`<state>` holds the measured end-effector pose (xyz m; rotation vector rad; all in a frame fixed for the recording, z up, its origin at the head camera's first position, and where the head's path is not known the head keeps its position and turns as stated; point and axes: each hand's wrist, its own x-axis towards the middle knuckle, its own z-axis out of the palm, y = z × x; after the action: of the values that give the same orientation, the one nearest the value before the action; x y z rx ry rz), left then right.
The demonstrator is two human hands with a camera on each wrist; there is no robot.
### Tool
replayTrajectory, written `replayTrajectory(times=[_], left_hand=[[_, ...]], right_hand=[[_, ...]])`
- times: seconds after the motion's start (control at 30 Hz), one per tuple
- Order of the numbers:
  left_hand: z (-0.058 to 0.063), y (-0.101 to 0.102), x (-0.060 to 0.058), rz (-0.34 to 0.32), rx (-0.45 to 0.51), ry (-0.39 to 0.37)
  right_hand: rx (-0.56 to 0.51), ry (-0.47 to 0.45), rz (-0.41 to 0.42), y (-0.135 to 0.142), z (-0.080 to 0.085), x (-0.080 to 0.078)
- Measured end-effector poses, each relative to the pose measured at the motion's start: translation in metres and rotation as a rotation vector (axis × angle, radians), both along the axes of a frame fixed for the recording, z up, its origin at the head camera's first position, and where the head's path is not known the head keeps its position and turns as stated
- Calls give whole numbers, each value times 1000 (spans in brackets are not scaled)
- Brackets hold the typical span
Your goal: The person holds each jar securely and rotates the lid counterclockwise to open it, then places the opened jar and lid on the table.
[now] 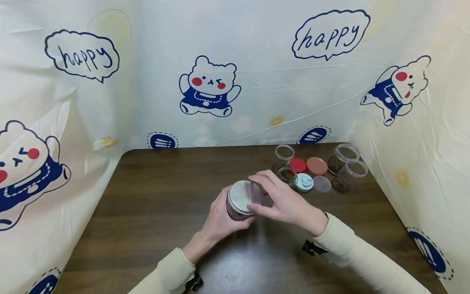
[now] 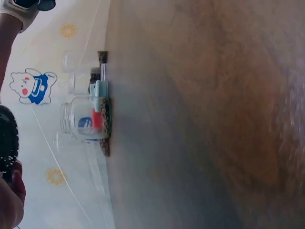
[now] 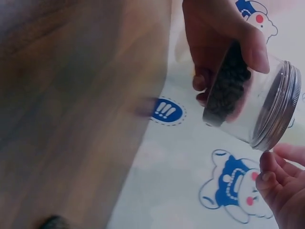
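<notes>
Over the middle of the table, my left hand (image 1: 220,218) grips a clear jar (image 3: 262,100) round its side. Dark granules (image 3: 231,86) fill its lower part and slope with its tilt in the right wrist view. A silver metal screw lid (image 1: 242,195) covers the jar's mouth. My right hand (image 1: 280,200) holds this lid by its rim, thumb on the near side and fingers at the far side. In the right wrist view its fingertips (image 3: 268,164) are right at the rim. Only the dark jar bottom (image 2: 7,143) shows in the left wrist view.
At the back right stand several open jars (image 1: 284,152) with dark contents. Between them lie a red lid (image 1: 298,165), a pink lid (image 1: 317,166), a light blue lid (image 1: 304,182) and a clear lid (image 1: 322,184). A printed curtain (image 1: 257,49) encloses the brown table (image 1: 158,196).
</notes>
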<state>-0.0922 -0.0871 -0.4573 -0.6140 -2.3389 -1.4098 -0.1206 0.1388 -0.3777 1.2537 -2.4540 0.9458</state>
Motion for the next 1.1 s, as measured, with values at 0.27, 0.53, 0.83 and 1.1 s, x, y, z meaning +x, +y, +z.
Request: replayTrajectory(times=[0.27,0.53,0.83,1.1], left_hand=[[-8,7,5,45,167,-15],[-11,10,6,62,213,25],[-13,9,6,55,217,49],[-11,9,5,27,197,92]], right_hand=[[72,137,52,-14,25,1],[217,160,-17,-30,35,4],[196,125,-74,-38,32,6],[148,99,-34,-36,30,4]])
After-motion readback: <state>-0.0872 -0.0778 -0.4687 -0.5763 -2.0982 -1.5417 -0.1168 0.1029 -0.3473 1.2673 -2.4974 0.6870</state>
